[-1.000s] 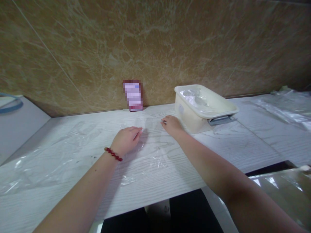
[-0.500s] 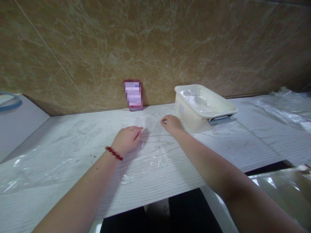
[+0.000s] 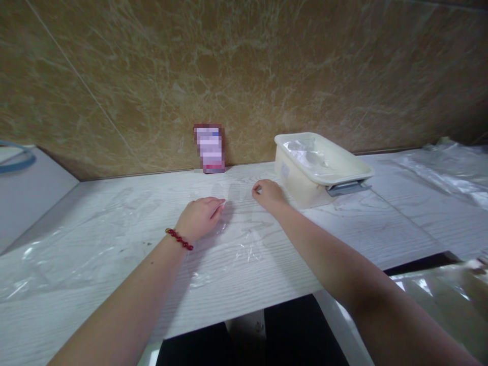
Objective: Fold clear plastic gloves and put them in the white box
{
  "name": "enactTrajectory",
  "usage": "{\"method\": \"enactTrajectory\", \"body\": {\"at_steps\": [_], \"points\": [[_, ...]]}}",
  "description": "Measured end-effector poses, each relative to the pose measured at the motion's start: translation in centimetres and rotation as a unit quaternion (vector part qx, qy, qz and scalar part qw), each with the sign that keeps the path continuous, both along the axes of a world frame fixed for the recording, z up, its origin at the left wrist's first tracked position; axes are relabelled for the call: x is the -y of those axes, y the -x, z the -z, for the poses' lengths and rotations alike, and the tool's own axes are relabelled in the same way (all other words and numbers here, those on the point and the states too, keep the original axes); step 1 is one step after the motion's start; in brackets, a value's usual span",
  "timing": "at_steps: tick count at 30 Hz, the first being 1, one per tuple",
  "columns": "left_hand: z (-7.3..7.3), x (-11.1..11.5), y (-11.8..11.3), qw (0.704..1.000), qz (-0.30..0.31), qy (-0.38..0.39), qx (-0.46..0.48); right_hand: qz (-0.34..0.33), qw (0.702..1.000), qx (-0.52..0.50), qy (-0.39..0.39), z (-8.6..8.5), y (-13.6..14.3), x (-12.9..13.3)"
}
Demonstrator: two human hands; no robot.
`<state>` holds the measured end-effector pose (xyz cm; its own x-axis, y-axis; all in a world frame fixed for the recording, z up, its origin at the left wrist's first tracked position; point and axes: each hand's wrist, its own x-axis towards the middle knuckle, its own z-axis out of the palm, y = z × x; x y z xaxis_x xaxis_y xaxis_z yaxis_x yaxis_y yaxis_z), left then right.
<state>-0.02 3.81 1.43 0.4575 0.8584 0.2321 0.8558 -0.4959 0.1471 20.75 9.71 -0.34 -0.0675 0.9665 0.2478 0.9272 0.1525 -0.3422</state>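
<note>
My left hand [image 3: 200, 216], with a red bead bracelet [image 3: 179, 239] at the wrist, is closed in a pinch on a thin piece of clear plastic film [image 3: 220, 205] whose pale edge shows at the fingertips. To the right of it, my right hand [image 3: 269, 193] has thumb and forefinger pressed together in a ring; anything between them is too small to make out. Its knuckles are close to a cream plastic box [image 3: 305, 190]. Crinkled clear plastic [image 3: 246, 251] lies on the white wood-grain table [image 3: 213, 305] below both hands.
Crumpled clear plastic is inside the cream box, which has a grey clip handle [image 3: 348, 188]. A phone [image 3: 209, 148], blurred out, leans on the brown marbled wall [image 3: 244, 66]. More clear film [image 3: 49, 259] spreads at left; plastic bags [image 3: 453, 162] lie far right. A white container [image 3: 30, 198] stands left.
Both hands hold nearly the same pose and place. Only a very slight shift of the view shows.
</note>
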Motion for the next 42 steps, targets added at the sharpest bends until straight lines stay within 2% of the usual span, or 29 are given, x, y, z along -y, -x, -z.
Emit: {"method": "enactTrajectory", "body": {"at_steps": [11, 24, 32, 36, 42], "points": [[0.1, 0.0, -0.2, 1.0, 0.019, 0.003, 0.009, -0.014, 1.0, -0.008, -0.02, -0.1, 0.3, 0.3], [0.0, -0.1, -0.3, 1.0, -0.005, -0.013, 0.024, -0.04, 0.993, -0.107, 0.005, 0.5, 0.5, 0.1], [-0.6, 0.3, -1.3, 0.985, -0.072, 0.04, 0.153, -0.046, 0.992, -0.119, -0.017, 0.3, 1.0, 0.4], [-1.3, 0.3, -2.2, 0.964, -0.109, 0.064, 0.232, -0.069, 0.989, -0.119, -0.044, -0.2, 1.2, 1.0], [-2.1, -0.7, -3.7, 0.941, -0.134, 0.119, 0.287, -0.118, 0.977, -0.152, -0.093, -0.4, 1.6, 1.7]]}}
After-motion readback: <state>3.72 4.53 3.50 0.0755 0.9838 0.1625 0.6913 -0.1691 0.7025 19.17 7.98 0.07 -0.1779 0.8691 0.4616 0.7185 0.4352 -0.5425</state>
